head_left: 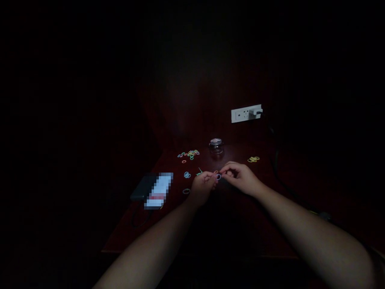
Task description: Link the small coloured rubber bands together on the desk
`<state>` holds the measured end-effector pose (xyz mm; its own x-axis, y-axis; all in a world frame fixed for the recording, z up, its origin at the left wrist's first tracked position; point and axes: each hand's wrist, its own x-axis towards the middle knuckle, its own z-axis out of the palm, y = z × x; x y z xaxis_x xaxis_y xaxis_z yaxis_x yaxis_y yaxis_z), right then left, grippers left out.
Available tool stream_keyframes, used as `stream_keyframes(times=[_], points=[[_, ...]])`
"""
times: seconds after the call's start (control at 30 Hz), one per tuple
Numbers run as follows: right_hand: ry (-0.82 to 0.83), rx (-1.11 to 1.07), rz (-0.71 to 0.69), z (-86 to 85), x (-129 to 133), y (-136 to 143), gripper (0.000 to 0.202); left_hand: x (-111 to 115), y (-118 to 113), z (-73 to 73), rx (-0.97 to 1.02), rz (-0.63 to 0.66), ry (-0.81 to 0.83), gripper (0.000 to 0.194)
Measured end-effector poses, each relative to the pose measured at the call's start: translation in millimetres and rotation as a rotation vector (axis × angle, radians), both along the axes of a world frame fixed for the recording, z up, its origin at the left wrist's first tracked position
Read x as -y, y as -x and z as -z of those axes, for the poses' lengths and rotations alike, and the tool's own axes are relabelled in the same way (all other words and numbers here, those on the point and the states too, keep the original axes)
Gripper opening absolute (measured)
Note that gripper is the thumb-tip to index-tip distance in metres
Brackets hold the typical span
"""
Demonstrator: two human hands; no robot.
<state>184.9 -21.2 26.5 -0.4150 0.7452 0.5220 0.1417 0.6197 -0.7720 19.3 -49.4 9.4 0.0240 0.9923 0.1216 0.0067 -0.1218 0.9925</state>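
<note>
Over the dark red table, my left hand [203, 185] is closed, its fingertips on a small bluish-purple ring [218, 176]. Facing it from the right, my right hand [240, 176] has its thumb and fingers pinched beside that ring; what they grip is too small and dark to make out. Left of my left hand lie some light-blue rings [187, 175] and a pale green ring [186, 191]. Green pieces [199, 172] show just behind its fingers. Mixed coloured rings [192, 153] are heaped farther back, and yellow rings [253, 159] lie beyond my right hand.
A clear lidded jar [216, 146] stands at the back of the table [240, 241]. To the left are a blurred bright screen [159, 190] and a dark box [143, 187] with a cable. A wall socket [246, 113] holds a plug, whose black cord runs down the right side.
</note>
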Motion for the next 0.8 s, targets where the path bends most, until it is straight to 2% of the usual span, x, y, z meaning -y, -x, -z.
stream_keyframes(times=[0.2,0.33,0.53,0.8], points=[[0.078,0.03,-0.076,5.8,4.9,2.0,0.02,-4.0,-0.2,7.7,-0.023,-0.005,-0.045,0.023],[0.106,0.002,-0.057,8.6,10.3,6.5,0.02,-4.3,0.5,12.5,-0.067,-0.002,-0.12,0.023],[0.021,-0.039,0.035,16.0,19.8,12.7,0.011,3.2,-0.8,12.3,-0.17,0.007,-0.231,0.016],[0.094,-0.144,0.106,29.6,40.4,25.2,0.011,22.4,-1.7,8.8,-0.261,-0.084,-0.288,0.012]])
